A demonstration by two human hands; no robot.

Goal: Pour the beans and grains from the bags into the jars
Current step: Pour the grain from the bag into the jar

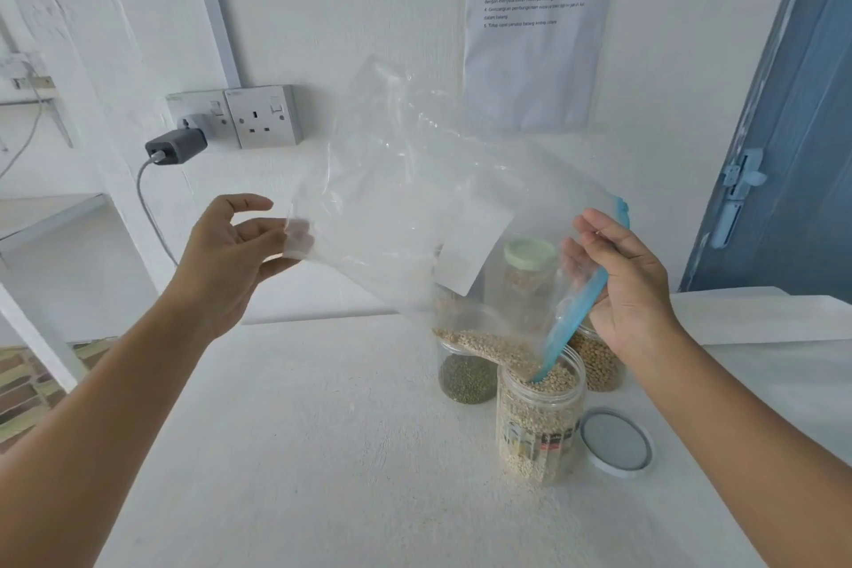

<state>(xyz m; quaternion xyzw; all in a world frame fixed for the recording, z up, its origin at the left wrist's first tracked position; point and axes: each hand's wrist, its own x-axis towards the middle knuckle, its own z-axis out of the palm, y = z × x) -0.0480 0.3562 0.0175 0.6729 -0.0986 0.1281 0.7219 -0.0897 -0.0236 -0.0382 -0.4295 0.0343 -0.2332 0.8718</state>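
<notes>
- The left hand (235,254) reaches forward on an outstretched forearm, palm turned inward, and pinches the closed bottom corner of the clear zip bag (415,198) between thumb and fingertips; the index finger arches free above the pinch.
- From that pinch the bag slopes down and to the right, toward the right hand (627,286), so its mouth is the lowest part.
- The right hand holds the bag's mouth, fingers curled round the blue zip strip (571,323), thumb side on top and the wrist bent down.
- Below the right-hand grip, the tip of the zip strip dips into the open jar (539,424), which is filled nearly to the rim with pale grains (495,348); a last heap of them lies in the bag's low corner, just left of the grip, spilling into the jar's mouth.
- Directly under the right wrist, a round white lid (616,441) lies flat on the white table (322,452), just beside the open jar.
- Behind the pouring bag stand three more jars: one with green beans (466,378) left of the grip, one with tan beans (599,364) under the right palm, and a green-lidded jar (530,272) seen through the plastic.
- Above the left hand, a grey charger (177,146) sits in a wall socket (235,115).
</notes>
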